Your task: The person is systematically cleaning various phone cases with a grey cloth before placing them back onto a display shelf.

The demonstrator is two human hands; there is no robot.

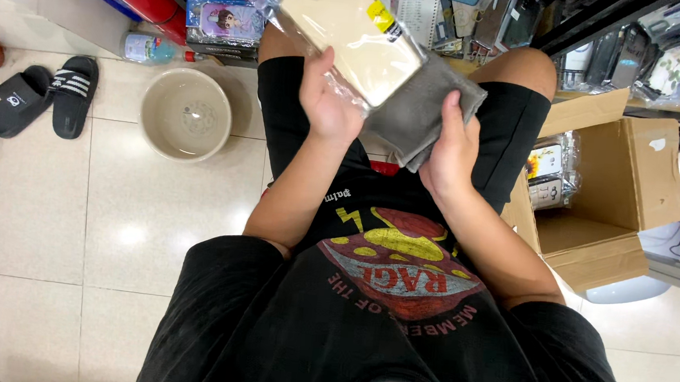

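My left hand point(328, 96) grips a beige phone case point(350, 28) sealed in a clear plastic sleeve with a yellow sticker, holding it up above my lap. My right hand point(452, 147) clutches a grey cloth point(425, 108) that lies under and against the lower right edge of the packaged case. I sit with both knees apart, in black shorts and a black printed shirt.
An open cardboard box point(627, 191) with packaged phone cases stands at my right. A beige bowl with water point(186, 112) sits on the tiled floor at left, beside black sandals point(24, 102). Shelves of packaged cases point(471, 6) run along the top.
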